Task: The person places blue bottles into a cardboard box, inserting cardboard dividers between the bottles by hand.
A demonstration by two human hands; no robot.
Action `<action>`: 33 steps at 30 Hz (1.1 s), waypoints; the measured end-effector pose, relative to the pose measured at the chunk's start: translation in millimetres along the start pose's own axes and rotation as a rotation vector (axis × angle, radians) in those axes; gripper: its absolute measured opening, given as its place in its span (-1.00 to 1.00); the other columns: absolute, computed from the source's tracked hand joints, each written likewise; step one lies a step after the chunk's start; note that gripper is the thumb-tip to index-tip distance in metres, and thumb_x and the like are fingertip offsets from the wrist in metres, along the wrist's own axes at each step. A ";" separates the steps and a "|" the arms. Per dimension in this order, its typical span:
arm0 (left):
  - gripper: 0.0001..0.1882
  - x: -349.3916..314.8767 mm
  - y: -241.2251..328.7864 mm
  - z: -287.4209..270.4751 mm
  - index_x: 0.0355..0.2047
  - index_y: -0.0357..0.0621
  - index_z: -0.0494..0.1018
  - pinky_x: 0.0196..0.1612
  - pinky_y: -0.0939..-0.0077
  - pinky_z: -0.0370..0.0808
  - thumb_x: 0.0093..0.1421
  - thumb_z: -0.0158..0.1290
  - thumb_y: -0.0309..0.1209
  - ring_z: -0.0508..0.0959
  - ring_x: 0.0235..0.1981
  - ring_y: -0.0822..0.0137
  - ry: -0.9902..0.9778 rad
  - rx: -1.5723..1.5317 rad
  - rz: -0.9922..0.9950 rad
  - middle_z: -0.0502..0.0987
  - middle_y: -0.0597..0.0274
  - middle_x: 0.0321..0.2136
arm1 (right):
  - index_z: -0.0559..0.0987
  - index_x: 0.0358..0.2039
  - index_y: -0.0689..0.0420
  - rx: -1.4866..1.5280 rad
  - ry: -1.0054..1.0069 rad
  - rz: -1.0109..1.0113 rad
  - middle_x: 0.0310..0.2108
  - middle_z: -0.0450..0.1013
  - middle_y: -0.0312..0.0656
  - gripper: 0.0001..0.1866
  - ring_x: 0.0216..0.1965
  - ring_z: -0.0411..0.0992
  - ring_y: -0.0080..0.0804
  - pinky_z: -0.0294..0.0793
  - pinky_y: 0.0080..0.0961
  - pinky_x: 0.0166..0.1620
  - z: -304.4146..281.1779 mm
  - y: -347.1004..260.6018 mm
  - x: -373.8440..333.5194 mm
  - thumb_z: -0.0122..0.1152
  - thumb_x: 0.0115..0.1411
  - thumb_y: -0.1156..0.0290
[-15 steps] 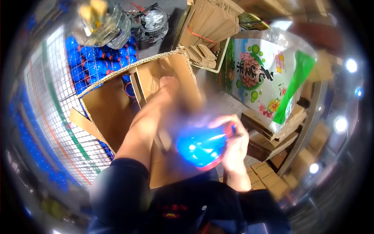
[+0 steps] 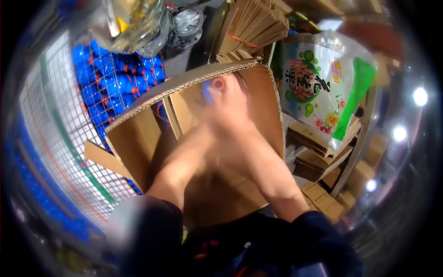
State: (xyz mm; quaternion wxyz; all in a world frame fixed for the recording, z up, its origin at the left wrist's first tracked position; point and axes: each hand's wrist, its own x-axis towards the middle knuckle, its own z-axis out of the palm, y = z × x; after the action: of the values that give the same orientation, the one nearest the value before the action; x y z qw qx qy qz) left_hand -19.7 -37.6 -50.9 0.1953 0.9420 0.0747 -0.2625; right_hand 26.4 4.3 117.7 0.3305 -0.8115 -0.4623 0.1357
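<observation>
A tall open cardboard box (image 2: 258,85) stands in front of me, with both my forearms reaching into it. Near its far wall my right hand (image 2: 234,97) is closed around a shiny blue bottle-shaped piece (image 2: 207,93) with a red ring-shaped end, partly covered by the fingers. Close against it is my left hand (image 2: 214,117), blurred, its fingers hidden behind the right hand. A cardboard divider (image 2: 171,116) stands in the box beside the left hand. Left of that divider, another blue piece with a red rim (image 2: 162,111) shows in part.
At left, a wire mesh cage (image 2: 69,124) has several blue pieces with red parts (image 2: 108,83) at its far end. Clear plastic bags (image 2: 143,32) are behind it. Folded cardboard strips (image 2: 251,27) stand beyond the box. A printed white-green sack (image 2: 318,83) and stacked cardboard (image 2: 318,138) are at right.
My right hand has carried the blue piece from near my body forward into the box, beside my left hand. The box appears shifted right and turned, with more of its inside showing.
</observation>
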 end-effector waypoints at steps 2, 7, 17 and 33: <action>-0.73 9.2 3.4 13.7 -0.12 0.03 0.55 -0.19 0.52 0.46 0.22 -0.07 -0.38 0.53 -0.10 0.48 0.008 0.113 -0.007 0.56 0.38 -0.10 | 0.44 -0.18 0.13 -0.071 -0.012 -0.157 -0.29 0.41 -0.10 -0.58 -0.26 0.39 -0.01 0.41 -0.20 -0.20 6.9 18.8 6.1 0.36 -0.01 0.26; -0.73 -1.8 -2.4 71.4 -0.14 0.06 0.55 -0.23 0.51 0.46 0.18 -0.06 -0.37 0.51 -0.09 0.51 0.020 0.308 -0.052 0.56 0.41 -0.12 | 0.45 -0.14 0.14 -0.208 -0.159 -0.124 -0.18 0.41 -0.13 -0.54 -0.05 0.30 -0.02 0.30 -0.16 0.03 39.4 45.2 -2.0 0.37 -0.03 0.25; -0.83 -14.7 20.2 75.2 -0.30 0.02 0.54 -0.48 0.35 0.38 0.10 0.00 -0.39 0.48 -0.29 0.51 -0.057 0.229 -0.086 0.53 0.41 -0.30 | 0.53 -0.16 0.23 -0.078 -0.229 0.079 -0.11 0.48 0.05 -0.66 -0.01 0.38 0.05 0.27 -0.15 0.12 95.2 99.8 -6.3 0.11 0.18 0.23; -0.91 -5.2 70.9 -10.1 -0.38 -0.03 0.36 -0.41 0.42 0.36 0.15 -0.02 -0.33 0.44 -0.41 0.34 0.088 -0.120 -0.279 0.44 0.22 -0.46 | 0.56 -0.05 0.16 -0.298 -0.499 -0.061 0.02 0.44 0.07 -0.56 0.10 0.32 0.11 0.28 -0.11 0.15 140.3 154.8 16.8 -0.08 0.27 0.12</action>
State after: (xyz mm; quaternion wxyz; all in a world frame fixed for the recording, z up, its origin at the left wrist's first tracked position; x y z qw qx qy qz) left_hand -2.2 -98.4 -17.0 0.2093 0.9198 0.2288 -0.2405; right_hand 63.8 21.3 -87.8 0.0878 -0.7784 -0.5684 0.2516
